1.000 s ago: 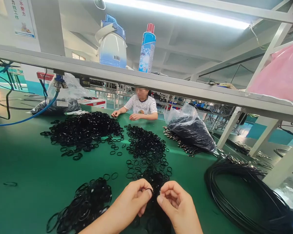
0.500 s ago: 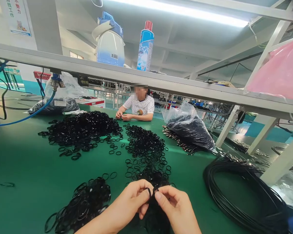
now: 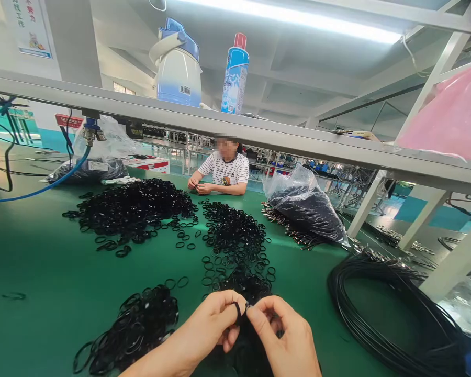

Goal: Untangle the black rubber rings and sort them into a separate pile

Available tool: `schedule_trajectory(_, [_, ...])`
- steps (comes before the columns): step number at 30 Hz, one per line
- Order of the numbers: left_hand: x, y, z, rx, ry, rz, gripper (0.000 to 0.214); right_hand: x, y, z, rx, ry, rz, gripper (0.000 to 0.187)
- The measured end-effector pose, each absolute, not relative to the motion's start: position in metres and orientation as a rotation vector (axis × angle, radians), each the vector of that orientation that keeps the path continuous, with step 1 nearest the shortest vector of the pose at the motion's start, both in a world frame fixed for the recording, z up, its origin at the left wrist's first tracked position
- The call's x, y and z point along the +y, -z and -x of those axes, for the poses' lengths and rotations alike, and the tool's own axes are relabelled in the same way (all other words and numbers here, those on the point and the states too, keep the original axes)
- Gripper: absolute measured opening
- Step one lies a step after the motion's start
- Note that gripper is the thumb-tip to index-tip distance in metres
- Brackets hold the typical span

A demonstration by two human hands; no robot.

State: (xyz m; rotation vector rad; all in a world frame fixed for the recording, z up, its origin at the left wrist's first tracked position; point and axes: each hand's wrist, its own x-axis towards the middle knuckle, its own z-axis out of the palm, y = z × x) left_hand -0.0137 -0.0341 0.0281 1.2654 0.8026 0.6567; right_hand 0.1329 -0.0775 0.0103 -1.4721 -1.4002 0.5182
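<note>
My left hand (image 3: 214,327) and my right hand (image 3: 284,335) meet low in the head view, fingertips pinched together on a small black rubber ring (image 3: 240,309). Both hands hover over a heap of black rings (image 3: 243,285) on the green table (image 3: 43,272). Another pile of larger black rings (image 3: 135,327) lies just left of my left wrist.
A big mound of black rings (image 3: 131,207) and a long strip of them (image 3: 231,230) lie farther back. A coil of black cable (image 3: 392,309) sits at the right, a plastic bag of black parts (image 3: 306,207) behind it. A person in a striped shirt (image 3: 223,170) works opposite.
My fingertips have closed together on the ring, and my right hand has shifted slightly left and lower. The person opposite has drawn both hands together.
</note>
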Motion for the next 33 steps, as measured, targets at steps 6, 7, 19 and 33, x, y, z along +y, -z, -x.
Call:
schedule_trajectory(6, [-0.028,-0.027,0.014,0.889,-0.679,-1.317,0.012,-0.071,-0.006,-0.15,-1.361,-0.709,1.528,0.032])
schedule_trajectory(7, [-0.027,-0.028,0.015,0.912,-0.702,-1.315,0.012,-0.071,-0.006,-0.153,-1.356,-0.686,1.558,0.032])
schedule_trajectory(19, [-0.024,-0.018,0.015,0.87,-0.717,-1.196,0.012,-0.078,-0.007,-0.132,-1.664,-0.234,1.547,0.006])
schedule_trajectory(33, [-0.015,-0.011,0.021,0.74,-0.68,-1.203,0.025,-0.072,-0.006,-0.14,-1.642,-0.634,1.526,0.011])
